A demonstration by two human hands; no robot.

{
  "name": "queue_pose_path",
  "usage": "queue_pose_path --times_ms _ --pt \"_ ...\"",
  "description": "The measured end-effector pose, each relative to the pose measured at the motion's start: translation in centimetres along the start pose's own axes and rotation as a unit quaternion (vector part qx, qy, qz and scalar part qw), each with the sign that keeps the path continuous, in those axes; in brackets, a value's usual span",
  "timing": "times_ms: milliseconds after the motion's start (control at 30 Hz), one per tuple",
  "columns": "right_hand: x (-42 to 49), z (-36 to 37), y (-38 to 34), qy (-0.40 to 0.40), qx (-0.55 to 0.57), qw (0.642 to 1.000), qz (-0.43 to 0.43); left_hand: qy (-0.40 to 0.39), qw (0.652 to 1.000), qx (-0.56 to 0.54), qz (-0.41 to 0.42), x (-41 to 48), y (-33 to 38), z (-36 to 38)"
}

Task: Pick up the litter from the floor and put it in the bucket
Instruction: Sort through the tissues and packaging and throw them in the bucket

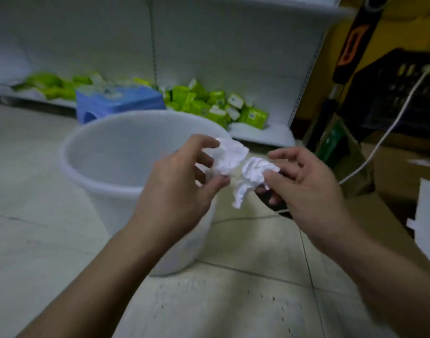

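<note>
Two crumpled pieces of white paper are held up off the floor, at the right edge of the white bucket [70, 152] and not inside it. The left wad [230, 156] is a rough ball with no clear long axis. The right piece of paper [249, 178] is longer than it is wide: its long axis slants from upper right, where it is gripped, to lower left, and its loose twisted tail points down toward the tiled floor [38, 240] and slightly toward the bucket. The two papers nearly touch; blur hides whether they do. The left hand [182, 181] pinches the ball between thumb below and curled fingertips above, the fingers half bent and spread a little. The right hand [306, 184] presses its thumb on the upper end of the long piece against the bent fingers beneath, with the index finger lifted loosely above. The hands are close together but do not touch each other. The bucket stands upright on the floor, open mouth up. Behind it are a blue stool [118, 101] and green packets [204, 103] on a low white shelf [258, 136]. A white cable [392, 128] runs past cardboard [399, 172] on the right.
</note>
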State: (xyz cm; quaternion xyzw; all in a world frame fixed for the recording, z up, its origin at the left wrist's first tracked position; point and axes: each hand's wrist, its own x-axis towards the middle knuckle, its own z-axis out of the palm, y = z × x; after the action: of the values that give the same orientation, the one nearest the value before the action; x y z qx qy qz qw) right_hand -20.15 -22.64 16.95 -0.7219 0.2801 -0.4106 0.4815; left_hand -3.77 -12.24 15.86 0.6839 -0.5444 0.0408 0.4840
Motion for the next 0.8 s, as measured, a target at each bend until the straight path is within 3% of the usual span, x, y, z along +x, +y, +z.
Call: queue_pose_path --times_ms 67,133,233,300,467,533,667,800 --pt "2.9 1.9 -2.0 0.002 -0.022 0.998 -0.059 0.052 0.996 0.075 -0.01 2.2 -0.7 -2.2" --pt "5.6 4.3 -3.2 -0.018 -0.126 0.987 -0.101 0.025 0.982 0.174 -0.072 3.6 -2.3 -3.6" --pt "7.2 7.0 -2.8 -0.177 -0.389 0.897 -0.11 -0.071 0.956 0.256 -0.121 2.9 -4.7 -4.4" --pt "6.2 7.5 -1.6 -0.226 -0.427 0.87 -0.095 -0.072 0.962 0.246 -0.095 1.6 -5.6 -4.3" --pt "0.5 3.3 2.1 -0.217 -0.427 0.875 -0.071 0.004 0.977 0.206 0.054 -2.0 -5.7 -2.1" --pt "-2.5 1.0 3.8 -0.212 -0.43 0.877 -0.041 -0.003 0.973 0.204 0.103 -3.8 -5.0 -0.3" --pt "-8.5 -2.6 8.1 -0.213 -0.42 0.879 0.076 -0.13 0.954 0.208 0.17 -8.6 -3.7 4.8" --pt "-14.1 -4.7 12.6 -0.213 -0.418 0.867 0.168 -0.348 0.921 0.153 0.082 -13.7 -3.3 9.1"
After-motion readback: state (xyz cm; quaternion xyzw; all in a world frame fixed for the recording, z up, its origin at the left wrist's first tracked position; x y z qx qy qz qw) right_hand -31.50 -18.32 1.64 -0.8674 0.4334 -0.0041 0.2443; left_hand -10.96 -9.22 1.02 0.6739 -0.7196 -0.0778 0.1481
